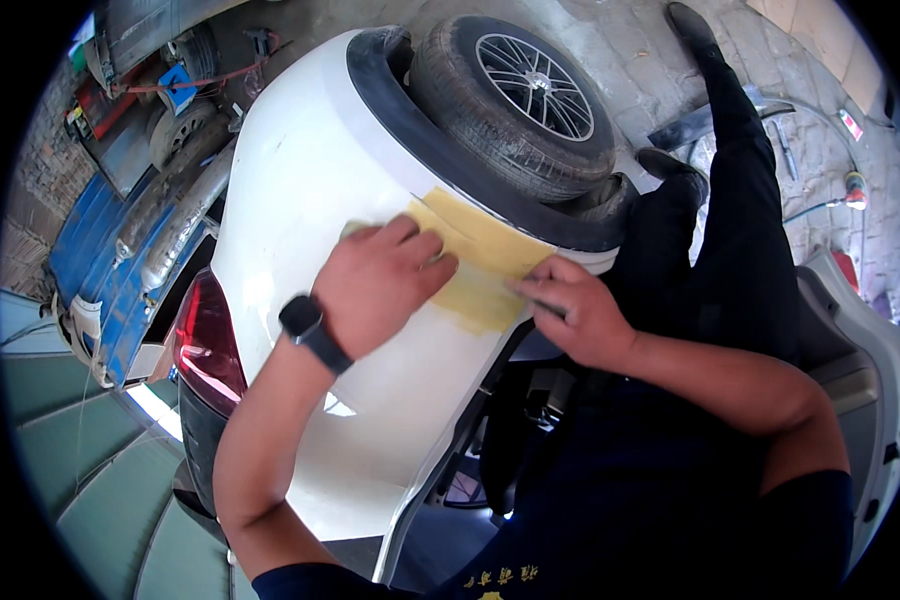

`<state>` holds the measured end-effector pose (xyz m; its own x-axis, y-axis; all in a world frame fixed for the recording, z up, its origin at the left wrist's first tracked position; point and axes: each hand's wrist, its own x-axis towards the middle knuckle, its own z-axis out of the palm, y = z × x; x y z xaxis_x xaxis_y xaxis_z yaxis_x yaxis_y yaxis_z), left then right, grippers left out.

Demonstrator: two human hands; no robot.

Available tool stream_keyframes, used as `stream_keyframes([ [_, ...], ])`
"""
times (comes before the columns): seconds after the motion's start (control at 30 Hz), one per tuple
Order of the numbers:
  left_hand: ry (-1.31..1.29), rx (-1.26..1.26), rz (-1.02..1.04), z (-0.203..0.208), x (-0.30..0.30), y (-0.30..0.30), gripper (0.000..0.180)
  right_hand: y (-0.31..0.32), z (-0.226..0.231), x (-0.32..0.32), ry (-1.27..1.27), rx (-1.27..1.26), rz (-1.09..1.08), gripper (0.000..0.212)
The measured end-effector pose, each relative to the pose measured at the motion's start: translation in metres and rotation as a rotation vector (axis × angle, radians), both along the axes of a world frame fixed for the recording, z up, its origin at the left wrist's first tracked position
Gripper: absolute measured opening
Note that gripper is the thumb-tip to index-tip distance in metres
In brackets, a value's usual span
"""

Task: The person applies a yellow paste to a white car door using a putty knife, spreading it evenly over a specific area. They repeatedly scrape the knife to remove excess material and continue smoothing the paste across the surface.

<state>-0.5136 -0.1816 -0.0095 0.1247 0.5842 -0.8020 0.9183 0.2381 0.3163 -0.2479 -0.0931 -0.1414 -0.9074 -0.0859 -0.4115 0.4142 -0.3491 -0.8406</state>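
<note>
A yellow, filler-like layer [490, 235] covers part of the white car's rear side panel [300, 170], just beside the black wheel arch trim [450, 165]. Over the panel, at the left edge of the yellow patch, is my left hand [380, 280], fingers curled, with a dark watch [305, 322] on the wrist. A small pale greenish piece [358, 229] shows past its fingertips; its kind is unclear. My right hand [585, 315] is closed around a slim dark handle [543, 303] at the patch's right edge. What the handle belongs to is blurred.
The wheel [515, 105] with its silver rim sits in the arch. A red tail light [210, 340] is left of the panel. An open car door [855, 350] stands at right. Tools, including a sander-like tool [855, 190] with a hose, lie on the paved floor.
</note>
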Motion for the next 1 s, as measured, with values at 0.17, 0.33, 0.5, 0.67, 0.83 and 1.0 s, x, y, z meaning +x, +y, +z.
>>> stream_keyframes([
  [0.17, -0.034, -0.005, 0.009, -0.06, -0.02, 0.008, 0.037, 0.005, -0.05, -0.015, -0.036, -0.009, -0.079, 0.042],
  [0.33, -0.082, -0.006, 0.041, -0.084, -0.025, -0.002, 0.042, 0.004, -0.067, -0.02, -0.076, -0.054, -0.039, 0.039],
  [0.5, -0.094, -0.015, 0.048, -0.088, -0.029, -0.004, 0.043, 0.002, -0.067, -0.022, -0.084, -0.034, -0.014, 0.039],
  [0.67, -0.096, 0.015, 0.058, -0.083, -0.029, -0.006, 0.041, 0.005, -0.06, -0.023, -0.095, -0.03, -0.033, 0.04],
  [0.83, -0.109, -0.034, 0.111, -0.05, -0.033, 0.003, 0.039, 0.023, -0.036, -0.03, -0.093, -0.088, 0.05, 0.039],
  [1.0, -0.042, 0.259, 0.253, -0.011, -0.056, 0.016, 0.023, 0.06, -0.034, -0.041, 0.041, -0.05, 0.084, 0.036],
])
